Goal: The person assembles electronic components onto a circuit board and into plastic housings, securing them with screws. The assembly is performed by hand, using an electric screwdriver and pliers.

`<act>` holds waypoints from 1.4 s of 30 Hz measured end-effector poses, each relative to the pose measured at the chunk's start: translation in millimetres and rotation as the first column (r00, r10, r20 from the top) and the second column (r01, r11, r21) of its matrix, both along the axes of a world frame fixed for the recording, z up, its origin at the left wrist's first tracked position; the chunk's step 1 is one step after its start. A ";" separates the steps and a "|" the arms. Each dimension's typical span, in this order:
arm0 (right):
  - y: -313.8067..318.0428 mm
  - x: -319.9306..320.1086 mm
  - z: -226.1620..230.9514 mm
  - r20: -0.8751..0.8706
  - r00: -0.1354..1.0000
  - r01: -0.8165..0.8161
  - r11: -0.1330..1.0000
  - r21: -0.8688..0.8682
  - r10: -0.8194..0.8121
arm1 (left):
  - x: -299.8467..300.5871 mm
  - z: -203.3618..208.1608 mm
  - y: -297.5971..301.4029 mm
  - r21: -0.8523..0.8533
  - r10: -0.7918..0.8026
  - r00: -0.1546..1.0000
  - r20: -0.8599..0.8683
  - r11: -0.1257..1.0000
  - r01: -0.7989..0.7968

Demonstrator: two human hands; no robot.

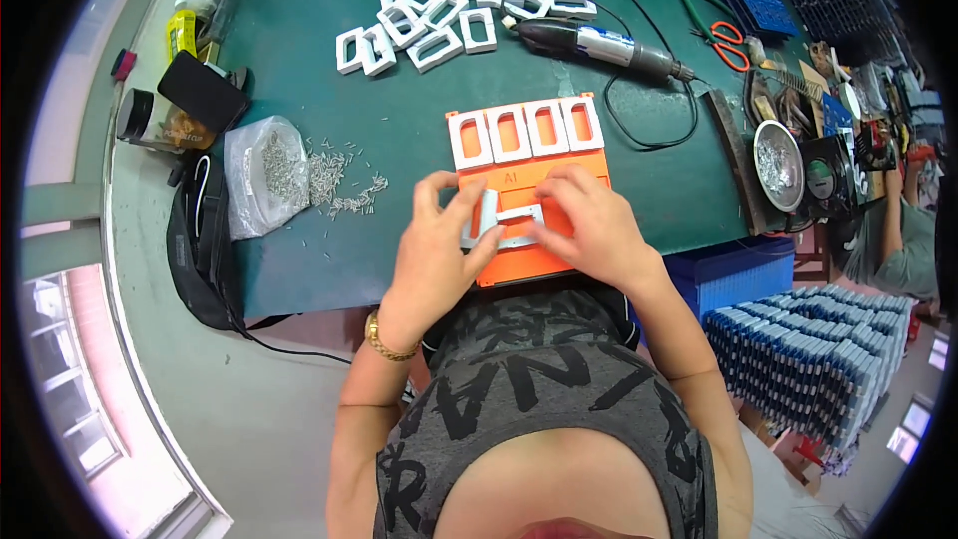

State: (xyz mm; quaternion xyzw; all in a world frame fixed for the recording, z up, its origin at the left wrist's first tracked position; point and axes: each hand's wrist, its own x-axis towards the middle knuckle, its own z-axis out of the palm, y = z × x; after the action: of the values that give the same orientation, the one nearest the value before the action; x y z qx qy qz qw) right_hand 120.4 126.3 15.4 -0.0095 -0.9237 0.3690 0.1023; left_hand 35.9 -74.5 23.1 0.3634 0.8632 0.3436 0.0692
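Observation:
In front of me an orange fixture board (pixel 514 266) lies near the table's front edge. Along its far side sits a row of several white rectangular frames (pixel 528 132). My left hand (pixel 439 240) has thumb and fingers around a white frame (pixel 487 212) tilted up on its edge over the near part of the board. Beside it another white frame (pixel 521 212) lies on the board. My right hand (pixel 595 226) pinches the right end of this second frame between thumb and fingers. The fingers partly cover both frames.
Loose white frames (pixel 436 48) are heaped at the back. A corded electric screwdriver (pixel 599 45) lies right of them. Small screws (pixel 334 175) spill from a plastic bag (pixel 261 185) at left. At right are a metal bowl (pixel 778 168), orange-handled pliers (pixel 726 40) and a dark bar (pixel 733 155).

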 end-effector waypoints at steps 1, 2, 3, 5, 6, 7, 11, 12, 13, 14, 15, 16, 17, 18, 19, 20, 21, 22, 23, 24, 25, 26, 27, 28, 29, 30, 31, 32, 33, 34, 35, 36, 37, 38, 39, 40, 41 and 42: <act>-4.5 0.0 3.3 0.017 0.999 -0.043 0.995 0.089 0.042 | 1.3 -5.9 -0.9 -0.002 0.004 1.000 0.001 1.000 -0.004; -6.5 0.7 2.1 0.110 0.992 -0.064 0.996 0.068 0.057 | 2.3 -9.9 -2.1 0.009 -0.024 1.000 0.005 1.000 0.024; -7.1 2.5 1.2 0.111 0.992 -0.062 0.996 0.068 0.055 | 3.0 -12.7 -1.7 0.023 -0.058 0.998 0.011 0.998 0.057; -7.8 5.1 0.0 0.084 0.995 -0.062 0.995 0.074 0.055 | 2.5 -11.7 -3.0 0.036 -0.071 0.997 0.009 0.997 0.070; -8.4 7.1 -0.9 0.084 0.995 -0.060 0.996 0.072 0.054 | 2.2 -12.0 -6.4 0.065 -0.080 0.994 0.074 0.995 0.076; -9.5 8.8 -3.0 0.043 0.997 -0.075 0.994 0.083 0.072 | 2.6 -12.6 -8.1 0.096 -0.092 0.986 0.139 0.992 0.079; -8.4 17.4 -11.9 -0.033 0.997 -0.079 0.971 -0.224 0.073 | 7.1 -20.6 -10.4 0.185 -0.039 0.999 0.003 0.982 0.038; -5.7 18.7 -11.3 -0.032 0.997 -0.079 0.971 -0.224 0.074 | 6.0 -25.9 -10.5 0.191 0.006 0.998 -0.057 0.982 0.005; -1.9 19.1 -9.7 -0.155 0.988 -0.030 0.980 -0.196 -0.001 | 5.0 -29.0 -10.6 0.200 0.052 0.992 -0.116 0.979 -0.028; 0.5 18.0 -7.9 -0.277 0.958 0.022 0.985 -0.173 -0.071 | 4.9 -30.0 -11.1 0.179 0.070 0.993 -0.096 0.982 -0.052; 2.0 15.5 -5.9 -0.274 0.959 0.023 0.985 -0.172 -0.070 | 5.5 -27.0 -7.5 0.180 0.070 0.993 -0.092 0.982 -0.053; 3.1 11.6 -3.6 -0.376 0.926 0.016 1.000 0.005 -0.013 | 6.5 -23.5 -2.5 0.110 0.076 0.995 -0.064 0.992 -0.069; 2.3 9.6 -2.6 -0.464 0.884 0.026 0.983 0.181 0.062 | 8.0 -21.7 1.9 0.038 0.084 0.996 -0.037 0.996 -0.082; -1.1 10.9 -8.4 -0.399 0.908 -0.038 0.974 0.222 0.126 | 9.3 -20.9 6.6 -0.005 0.095 0.990 -0.108 0.995 -0.096; -5.1 10.3 -11.5 -0.398 0.909 -0.036 0.974 0.225 0.125 | 10.0 -20.5 7.1 -0.002 0.093 0.990 -0.107 0.996 -0.094; -9.3 8.8 -13.3 -0.378 0.908 -0.078 0.960 0.269 0.180 | 10.7 -20.1 6.8 0.023 0.097 0.990 -0.107 0.995 -0.095; -12.2 8.7 -15.0 -0.354 0.906 -0.122 0.943 0.309 0.233 | 10.4 -21.2 5.3 0.046 0.102 0.989 -0.104 0.994 -0.098; -13.5 11.2 -14.4 -0.287 0.928 -0.175 0.957 0.231 0.239 | 8.0 -21.8 3.0 0.046 0.100 0.990 -0.101 0.994 -0.096; -11.7 10.5 -14.1 -0.285 0.929 -0.174 0.958 0.230 0.237 | 4.1 -22.1 -0.1 0.066 0.032 0.991 -0.128 0.998 -0.023; -9.8 9.7 -13.7 -0.266 0.930 -0.192 0.952 0.238 0.254 | 2.2 -21.8 -3.8 0.082 -0.032 0.987 -0.157 0.996 0.046; -8.2 9.5 -14.0 -0.248 0.930 -0.209 0.947 0.246 0.270 | 1.0 -22.6 -5.9 0.079 -0.030 0.987 -0.156 0.996 0.043; -7.4 10.1 -15.4 -0.248 0.930 -0.211 0.947 0.242 0.271 | -0.1 -24.1 -7.6 0.055 -0.068 0.993 -0.101 0.996 0.074; -6.0 10.4 -17.1 -0.234 0.931 -0.203 0.931 0.303 0.279 | -1.2 -25.3 -8.2 0.036 -0.106 0.993 -0.046 0.994 0.108; -5.1 9.9 -18.3 -0.219 0.933 -0.194 0.911 0.363 0.286 | -1.3 -26.4 -7.9 0.034 -0.105 0.993 -0.049 0.994 0.107; -4.3 8.3 -18.7 -0.223 0.932 -0.194 0.911 0.363 0.287 | -1.1 -27.6 -6.8 0.038 -0.104 0.993 -0.052 0.994 0.106; -3.2 6.6 -19.5 -0.224 0.936 -0.196 0.930 0.311 0.272 | -1.0 -28.9 -5.2 0.042 -0.104 0.993 -0.055 0.993 0.106; -2.5 5.1 -19.9 -0.225 0.940 -0.197 0.945 0.259 0.258 | -0.3 -29.2 -4.1 0.042 -0.104 0.993 -0.058 0.993 0.107; -2.9 4.6 -19.8 -0.229 0.939 -0.196 0.945 0.261 0.258 | 1.0 -28.9 -3.6 0.066 -0.106 0.993 -0.049 0.992 0.109; -3.8 4.0 -20.2 -0.224 0.945 -0.187 0.956 0.227 0.238 | 1.4 -29.7 -2.9 0.092 -0.106 0.994 -0.040 0.990 0.110; -4.9 3.4 -20.5 -0.218 0.951 -0.178 0.965 0.193 0.219 | 1.7 -31.6 -2.6 0.093 -0.103 0.994 -0.047 0.990 0.107; -5.3 3.3 -21.5 -0.224 0.949 -0.181 0.964 0.197 0.224 | 1.8 -33.9 -2.5 0.114 -0.102 0.994 -0.036 0.988 0.106; -5.9 3.3 -22.7 -0.228 0.951 -0.171 0.970 0.175 0.209 | 1.2 -34.5 -2.9 0.133 -0.097 0.995 -0.025 0.986 0.100; -6.4 2.7 -23.1 -0.231 0.953 -0.162 0.975 0.154 0.195 | -0.2 -33.5 -2.8 0.133 -0.088 0.996 -0.033 0.987 0.092; -6.9 1.0 -22.1 -0.238 0.949 -0.171 0.973 0.156 0.205 | -1.8 -32.0 -2.7 0.129 -0.102 0.994 -0.032 0.986 0.105; -7.5 0.1 -19.9 -0.223 0.955 -0.164 0.974 0.155 0.196 | -2.7 -29.9 -2.4 0.125 -0.117 0.993 -0.029 0.985 0.119; -7.7 -1.3 -18.4 -0.208 0.960 -0.157 0.976 0.154 0.187 | -3.4 -26.8 -1.1 0.113 -0.107 0.994 0.006 0.988 0.106; -7.1 -3.1 -19.5 -0.213 0.957 -0.165 0.974 0.158 0.196 | -4.4 -26.3 -0.9 0.115 -0.098 0.995 -0.001 0.989 0.097; -5.1 -5.8 -22.1 -0.217 0.955 -0.178 0.976 0.124 0.201 | -6.7 -24.4 0.8 0.131 -0.099 0.994 0.034 0.987 0.094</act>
State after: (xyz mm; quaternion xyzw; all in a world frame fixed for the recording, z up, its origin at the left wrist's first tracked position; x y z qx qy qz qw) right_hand 114.7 121.3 -6.7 0.1269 -0.9203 0.3276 0.1721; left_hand 29.2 -73.7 -1.4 0.4015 0.8189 0.4024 0.0797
